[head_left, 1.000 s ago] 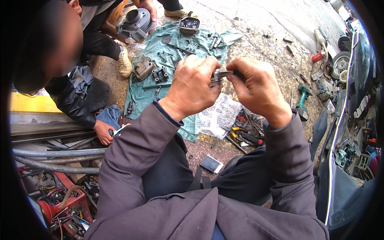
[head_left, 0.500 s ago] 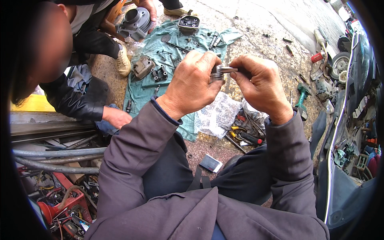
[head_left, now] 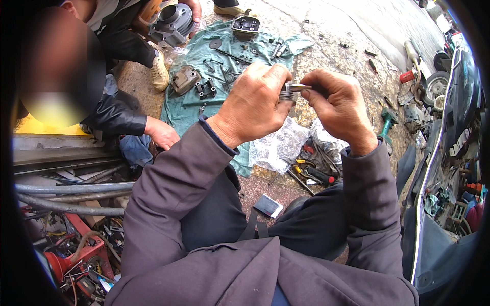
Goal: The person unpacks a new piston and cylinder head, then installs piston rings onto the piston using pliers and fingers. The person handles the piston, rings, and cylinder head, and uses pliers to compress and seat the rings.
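My left hand (head_left: 253,103) is closed around a small silver piston (head_left: 287,95) with ring grooves on its side. Most of that piston is hidden by my fingers. Thumb and fingers of my right hand (head_left: 338,108) pinch a slim, shiny metal piece (head_left: 301,87) that meets the piston; its exact kind is unclear. Both hands are raised over a green cloth (head_left: 178,109) on the ground. On this cloth lie a cylinder head (head_left: 246,25), a tan-grey engine cover (head_left: 185,80), a black rocker-arm holder (head_left: 205,89) and several small parts.
At the left, a co-worker's hand (head_left: 162,133) reaches beside my sleeve; another grips a finned engine cylinder (head_left: 173,23). Clear plastic wrap (head_left: 278,148) and hand tools (head_left: 319,176) lie before my knees. A green power tool (head_left: 389,122) and scooter bodywork (head_left: 444,153) are at right.
My view has shifted slightly, and my hands with the piston appear a little farther right. The co-worker's head and lower hand have moved right too. Both my grips stay the same.
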Action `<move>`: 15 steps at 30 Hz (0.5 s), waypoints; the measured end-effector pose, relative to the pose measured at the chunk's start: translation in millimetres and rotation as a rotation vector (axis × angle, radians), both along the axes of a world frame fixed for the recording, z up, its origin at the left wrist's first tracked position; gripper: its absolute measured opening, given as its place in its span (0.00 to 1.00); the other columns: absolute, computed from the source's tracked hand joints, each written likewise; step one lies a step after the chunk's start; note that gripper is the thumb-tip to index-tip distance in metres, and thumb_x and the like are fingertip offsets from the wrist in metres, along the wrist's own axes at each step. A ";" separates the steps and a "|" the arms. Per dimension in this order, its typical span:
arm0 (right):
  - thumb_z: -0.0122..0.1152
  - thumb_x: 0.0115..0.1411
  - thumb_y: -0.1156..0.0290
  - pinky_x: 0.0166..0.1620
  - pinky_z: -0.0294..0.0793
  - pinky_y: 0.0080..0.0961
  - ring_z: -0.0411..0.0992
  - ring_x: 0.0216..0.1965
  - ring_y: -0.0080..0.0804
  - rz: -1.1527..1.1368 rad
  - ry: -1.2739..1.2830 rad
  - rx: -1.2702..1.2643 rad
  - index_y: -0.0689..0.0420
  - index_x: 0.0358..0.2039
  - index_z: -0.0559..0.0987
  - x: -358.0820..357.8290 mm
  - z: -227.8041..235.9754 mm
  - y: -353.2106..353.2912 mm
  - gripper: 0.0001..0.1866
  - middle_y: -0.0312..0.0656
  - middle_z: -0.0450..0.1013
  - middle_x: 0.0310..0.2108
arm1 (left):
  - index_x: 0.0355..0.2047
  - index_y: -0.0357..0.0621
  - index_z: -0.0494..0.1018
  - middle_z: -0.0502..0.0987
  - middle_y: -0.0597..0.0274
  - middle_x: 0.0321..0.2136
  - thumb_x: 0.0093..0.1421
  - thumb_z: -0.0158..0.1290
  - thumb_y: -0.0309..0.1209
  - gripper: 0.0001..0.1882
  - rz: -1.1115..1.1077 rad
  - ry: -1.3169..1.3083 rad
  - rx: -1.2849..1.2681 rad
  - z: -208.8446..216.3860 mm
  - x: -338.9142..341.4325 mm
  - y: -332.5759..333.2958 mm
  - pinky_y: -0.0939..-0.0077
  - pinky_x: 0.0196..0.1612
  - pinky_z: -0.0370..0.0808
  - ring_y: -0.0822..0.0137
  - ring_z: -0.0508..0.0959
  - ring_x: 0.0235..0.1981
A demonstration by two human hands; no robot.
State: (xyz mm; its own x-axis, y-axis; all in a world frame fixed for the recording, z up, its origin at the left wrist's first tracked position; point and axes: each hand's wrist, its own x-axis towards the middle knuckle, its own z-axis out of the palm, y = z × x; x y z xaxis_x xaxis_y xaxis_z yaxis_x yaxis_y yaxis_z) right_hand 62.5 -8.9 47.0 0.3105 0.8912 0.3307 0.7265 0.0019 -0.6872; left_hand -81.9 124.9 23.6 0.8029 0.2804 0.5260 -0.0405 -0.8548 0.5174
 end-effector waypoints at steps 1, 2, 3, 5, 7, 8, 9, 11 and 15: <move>0.63 0.55 0.82 0.31 0.71 0.21 0.69 0.25 0.18 -0.008 0.017 -0.028 0.62 0.34 0.80 -0.4 0.0 -0.2 0.05 0.37 0.74 0.23 | 0.38 0.39 0.72 0.74 0.51 0.30 0.46 0.63 0.25 0.17 -0.011 0.015 -0.012 -0.2 -0.6 -0.2 0.60 0.38 0.72 0.50 0.74 0.33; 0.63 0.55 0.81 0.30 0.71 0.21 0.69 0.25 0.19 -0.005 0.029 -0.038 0.62 0.33 0.80 -0.5 0.1 -0.2 0.05 0.38 0.74 0.22 | 0.38 0.38 0.72 0.74 0.51 0.31 0.46 0.63 0.25 0.18 -0.019 0.021 -0.011 -0.4 -0.6 0.0 0.60 0.38 0.72 0.50 0.74 0.33; 0.63 0.55 0.81 0.30 0.71 0.21 0.69 0.24 0.19 0.001 0.042 -0.040 0.62 0.33 0.80 -0.5 0.6 -0.4 0.05 0.38 0.74 0.22 | 0.38 0.38 0.72 0.75 0.51 0.31 0.46 0.63 0.25 0.18 -0.026 0.027 -0.008 -0.3 -0.7 0.3 0.60 0.38 0.72 0.50 0.74 0.33; 0.64 0.55 0.81 0.30 0.71 0.22 0.70 0.24 0.20 -0.010 0.088 -0.046 0.62 0.33 0.80 -0.9 0.0 0.7 0.05 0.40 0.74 0.22 | 0.38 0.38 0.72 0.74 0.51 0.31 0.46 0.63 0.25 0.17 -0.034 0.014 0.005 -0.4 -1.2 0.1 0.60 0.38 0.72 0.49 0.74 0.34; 0.64 0.55 0.81 0.30 0.71 0.22 0.70 0.24 0.21 -0.026 0.096 -0.063 0.63 0.33 0.80 0.4 -0.2 1.2 0.05 0.41 0.75 0.22 | 0.38 0.38 0.72 0.74 0.51 0.31 0.47 0.62 0.25 0.17 -0.032 0.014 0.017 -0.3 -0.1 0.2 0.60 0.38 0.72 0.49 0.74 0.34; 0.64 0.54 0.81 0.31 0.71 0.23 0.71 0.25 0.22 -0.040 0.093 -0.063 0.63 0.33 0.80 0.1 -1.1 1.9 0.05 0.41 0.76 0.23 | 0.38 0.38 0.72 0.74 0.51 0.31 0.47 0.62 0.25 0.17 -0.039 0.016 0.009 0.0 0.4 0.3 0.60 0.38 0.72 0.49 0.74 0.34; 0.63 0.54 0.81 0.31 0.71 0.23 0.71 0.25 0.22 -0.022 0.082 -0.038 0.63 0.33 0.80 0.2 -1.7 1.7 0.05 0.41 0.76 0.23 | 0.38 0.38 0.72 0.74 0.51 0.31 0.47 0.62 0.25 0.17 -0.040 0.020 0.004 0.2 0.5 0.0 0.59 0.38 0.72 0.49 0.74 0.34; 0.63 0.55 0.81 0.31 0.71 0.23 0.71 0.25 0.21 -0.014 0.076 -0.026 0.63 0.33 0.80 0.2 -3.5 1.3 0.05 0.41 0.76 0.23 | 0.38 0.37 0.72 0.74 0.51 0.31 0.47 0.62 0.25 0.17 -0.039 0.030 0.003 0.0 0.8 -0.1 0.59 0.39 0.72 0.49 0.74 0.34; 0.64 0.53 0.78 0.26 0.70 0.29 0.73 0.19 0.33 -0.030 0.099 -0.035 0.62 0.30 0.79 1.0 -5.2 0.2 0.04 0.47 0.75 0.20 | 0.37 0.36 0.72 0.74 0.49 0.31 0.47 0.62 0.26 0.17 -0.025 0.077 0.016 -2.8 -0.9 -1.0 0.58 0.42 0.71 0.47 0.75 0.36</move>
State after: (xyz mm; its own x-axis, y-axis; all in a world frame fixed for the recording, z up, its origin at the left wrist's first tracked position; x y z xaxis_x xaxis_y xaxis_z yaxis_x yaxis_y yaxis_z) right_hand 63.5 -8.6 41.7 0.3670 0.8914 0.2658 0.6541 -0.0441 -0.7551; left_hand -82.8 123.9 20.8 0.8480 0.2520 0.4663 -0.0221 -0.8622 0.5062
